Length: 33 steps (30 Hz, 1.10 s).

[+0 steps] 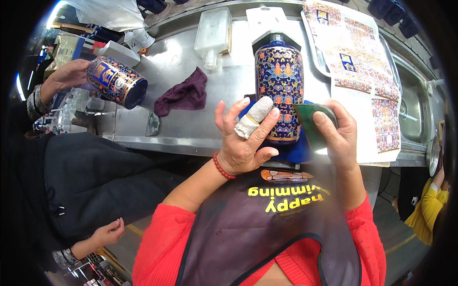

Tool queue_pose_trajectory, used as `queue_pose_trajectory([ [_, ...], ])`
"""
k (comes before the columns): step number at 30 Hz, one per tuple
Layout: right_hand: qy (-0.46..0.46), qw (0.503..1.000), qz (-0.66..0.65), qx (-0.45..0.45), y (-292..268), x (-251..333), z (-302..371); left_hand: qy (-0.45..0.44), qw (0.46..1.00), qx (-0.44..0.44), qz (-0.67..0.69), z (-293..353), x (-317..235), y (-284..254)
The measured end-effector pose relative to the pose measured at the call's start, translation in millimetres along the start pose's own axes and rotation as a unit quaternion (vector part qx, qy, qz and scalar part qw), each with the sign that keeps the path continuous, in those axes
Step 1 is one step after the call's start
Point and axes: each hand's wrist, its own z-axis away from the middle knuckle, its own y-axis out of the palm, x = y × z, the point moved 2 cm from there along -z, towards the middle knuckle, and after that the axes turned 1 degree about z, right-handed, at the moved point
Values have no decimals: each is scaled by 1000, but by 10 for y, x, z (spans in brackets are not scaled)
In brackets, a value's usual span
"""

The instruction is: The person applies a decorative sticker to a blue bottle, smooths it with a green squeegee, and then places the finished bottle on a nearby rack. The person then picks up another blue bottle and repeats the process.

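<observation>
A dark blue bottle with a dense floral pattern lies in front of me, its neck pointing away, on a support with blue material at its near end. My left hand is at the bottle's lower left side, fingers stretched apart; one finger wears a grey knitted cover. Around that wrist is a red bead bracelet. In my right hand a flat green scraper is gripped between thumb and fingers, its edge beside the bottle's lower right side.
Printed floral decal sheets lie on the right, before a metal sink. A crumpled purple cloth and a clear square bottle rest on the metal table. At left, a co-worker's hand holds a similar patterned bottle.
</observation>
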Motion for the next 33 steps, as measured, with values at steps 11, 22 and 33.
queue_pose_trajectory([
  [11, -257, 858, 441, 58, 235, 246, 67, 15, 1000, -12, -5, -129, 70, -56],
  [22, -254, 850, 458, 64, 295, 185, 88, 41, 999, -5, -6, -98, 102, -63],
  [33, -272, 873, 403, 37, 309, 70, 108, 59, 997, -49, 14, 24, -4, 61],
])
